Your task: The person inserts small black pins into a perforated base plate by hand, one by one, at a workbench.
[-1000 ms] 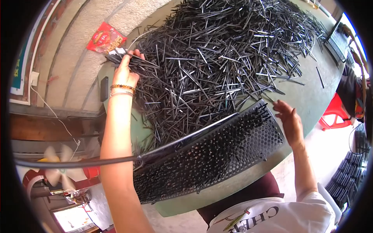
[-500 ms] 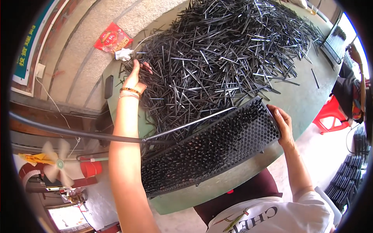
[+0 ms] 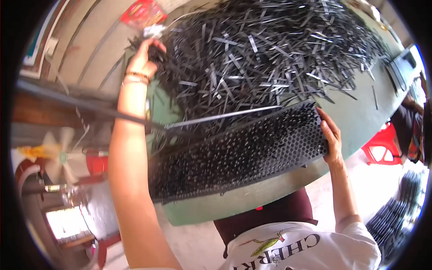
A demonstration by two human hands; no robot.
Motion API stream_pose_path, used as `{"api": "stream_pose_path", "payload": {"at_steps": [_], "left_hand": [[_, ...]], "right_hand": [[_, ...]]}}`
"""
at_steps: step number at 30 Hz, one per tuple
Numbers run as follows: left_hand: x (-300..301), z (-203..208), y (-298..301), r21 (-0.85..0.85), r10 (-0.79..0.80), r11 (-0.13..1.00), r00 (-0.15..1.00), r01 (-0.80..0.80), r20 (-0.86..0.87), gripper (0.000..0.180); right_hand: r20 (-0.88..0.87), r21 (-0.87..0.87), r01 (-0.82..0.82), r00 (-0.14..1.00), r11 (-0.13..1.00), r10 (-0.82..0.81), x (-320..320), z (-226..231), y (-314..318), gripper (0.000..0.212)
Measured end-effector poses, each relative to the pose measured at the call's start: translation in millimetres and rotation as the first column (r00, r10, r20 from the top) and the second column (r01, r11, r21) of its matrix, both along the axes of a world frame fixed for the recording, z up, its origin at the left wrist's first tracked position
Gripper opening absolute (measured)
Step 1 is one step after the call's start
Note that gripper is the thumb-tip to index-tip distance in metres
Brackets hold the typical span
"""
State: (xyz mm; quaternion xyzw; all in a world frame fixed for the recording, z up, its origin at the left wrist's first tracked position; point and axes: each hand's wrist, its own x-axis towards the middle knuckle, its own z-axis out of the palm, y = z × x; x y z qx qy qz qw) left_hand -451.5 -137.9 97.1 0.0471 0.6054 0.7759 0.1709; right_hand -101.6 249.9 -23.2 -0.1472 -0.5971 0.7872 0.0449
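Smooth green tabletop, curved along its near edge, spreads before you, with a fan off to the left and a glossy red plastic stool beyond its right side. Lettering runs across your white shirt in dark capitals, upside down from this view, next to a green pod-shaped print. On the far left, the crinkled red packet bears print too blurred to read.

Thin, flat, shiny black strips lie criss-crossed in a broad pile over the table. At the near edge sits your long black tray, punched with honeycomb holes; short dark ends bristle from most of it, while the holes toward its right end are bare. Your left hand, beaded bracelet at the wrist, has its fingers curled round a bunch of strips beside the pile's left edge. Your right hand touches the tray's right end; whether it clamps that rim, I cannot tell.
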Motion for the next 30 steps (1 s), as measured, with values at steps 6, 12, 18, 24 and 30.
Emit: {"api": "stream_pose_path", "payload": {"at_steps": [6,12,18,24,30], "left_hand": [[42.1,45.5,-71.4,0.073,0.228,0.971,0.973,-0.229,0.017,0.013],[145.9,73.5,-103.1,0.005,0.377,0.926,0.924,-0.378,-0.056,0.015],[266.3,100.3,-64.4,0.364,0.371,0.851,0.924,-0.377,0.09,0.01],[378.6,73.3,-21.0,0.222,0.53,0.83,0.847,-0.512,-0.028,0.02],[417.4,13.3,63.0,0.398,0.526,0.785,0.85,-0.476,-0.022,0.012]], "right_hand": [[-0.043,0.021,0.013,0.999,1.0,-0.012,0.0,-1.9,-6.7,0.055],[-0.082,0.089,0.021,0.997,0.996,-0.014,5.4,-17.0,-9.1,0.055],[-0.111,0.086,0.06,0.993,0.994,-0.051,8.3,-22.6,1.0,0.049],[-0.473,0.382,0.452,0.845,0.806,-0.249,34.6,17.8,-24.8,0.025],[-0.088,-0.308,-0.43,0.901,0.849,0.425,92.9,33.4,-137.0,0.056]]}}
